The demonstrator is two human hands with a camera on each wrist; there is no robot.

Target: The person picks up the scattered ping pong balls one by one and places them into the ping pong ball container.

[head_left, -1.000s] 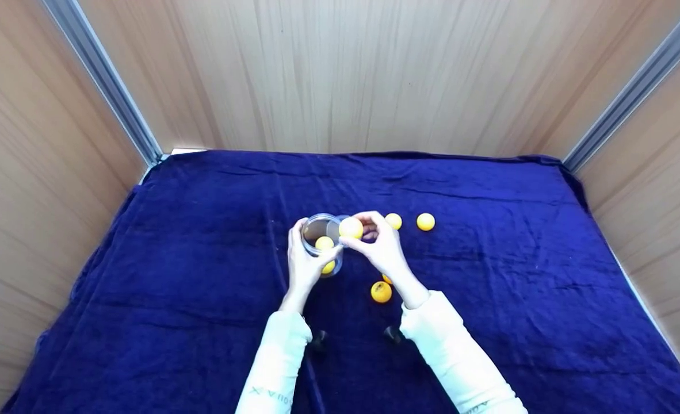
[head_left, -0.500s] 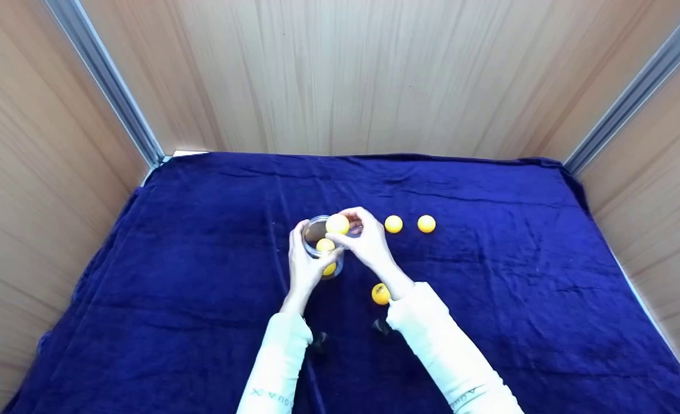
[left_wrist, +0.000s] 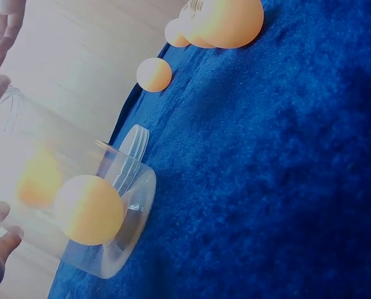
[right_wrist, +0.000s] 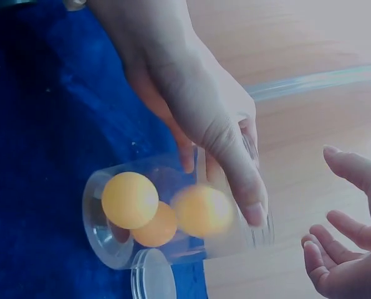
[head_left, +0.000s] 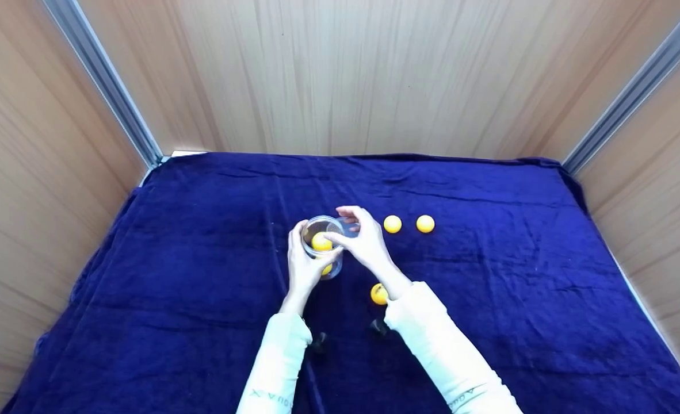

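Note:
My left hand grips a clear plastic jar around its upper part, thumb near the rim. The jar stands upright on the cloth with its mouth uncovered. Inside are an orange table tennis ball near the bottom, another ball beside it, and a blurred ball higher up. My right hand hovers at the jar's mouth, thumb and fingers spread apart, holding nothing. The jar's clear round lid lies on the cloth close behind the jar.
Loose orange balls lie on the dark blue cloth: one ball and another ball right of the jar, and a marked ball nearer, partly under my right forearm. Wooden panels enclose the back and sides.
My right hand moved left to the jar's mouth and let go of its ball, which is now inside the jar. The left hand has kept its grip on the jar.

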